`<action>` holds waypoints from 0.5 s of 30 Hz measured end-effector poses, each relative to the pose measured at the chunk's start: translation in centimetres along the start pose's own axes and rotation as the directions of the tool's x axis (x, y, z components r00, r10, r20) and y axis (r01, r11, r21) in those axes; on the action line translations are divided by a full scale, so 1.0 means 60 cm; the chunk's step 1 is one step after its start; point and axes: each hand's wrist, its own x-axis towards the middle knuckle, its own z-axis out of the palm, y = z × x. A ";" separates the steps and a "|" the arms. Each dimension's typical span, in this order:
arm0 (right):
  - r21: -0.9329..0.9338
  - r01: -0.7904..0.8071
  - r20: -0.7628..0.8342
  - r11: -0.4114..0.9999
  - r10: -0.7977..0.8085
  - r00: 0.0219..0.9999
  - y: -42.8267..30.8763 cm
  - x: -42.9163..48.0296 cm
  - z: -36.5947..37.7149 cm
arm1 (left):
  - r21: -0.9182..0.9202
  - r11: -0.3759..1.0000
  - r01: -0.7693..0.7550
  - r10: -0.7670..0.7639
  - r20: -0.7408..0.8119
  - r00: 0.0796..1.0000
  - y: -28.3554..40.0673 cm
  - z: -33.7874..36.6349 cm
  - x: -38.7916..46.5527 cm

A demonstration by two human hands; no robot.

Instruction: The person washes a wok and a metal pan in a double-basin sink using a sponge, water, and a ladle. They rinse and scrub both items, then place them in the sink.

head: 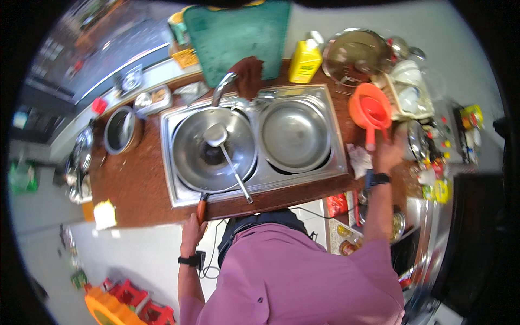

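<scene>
A steel wok (191, 162) sits in the left sink basin, its wooden handle (201, 210) pointing out over the counter's front edge. My left hand (193, 233) is closed around that handle. Inside the wok lies a metal spatula (216, 135), its shaft reaching over the wok's rim. The right basin holds a wide steel bowl (295, 136). My right hand (388, 154), blurred, is at the handle of an orange-red plastic dipper (369, 107) on the right of the counter; whether its fingers grip the handle cannot be told. A chrome faucet (223, 86) rises behind the wok.
Behind the sink stand a green cutting board (239, 40), a dark red cloth (248, 77) and a yellow bottle (305, 61). A glass lid (357, 57) and a rack of bowls (410, 97) are at the back right. A steel pot (123, 130) is on the left.
</scene>
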 end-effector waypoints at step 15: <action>0.420 -0.905 0.906 0.060 0.028 0.422 0.076 0.078 0.036 | -0.068 0.954 0.293 -0.299 -0.101 0.949 0.052 -0.013 -0.038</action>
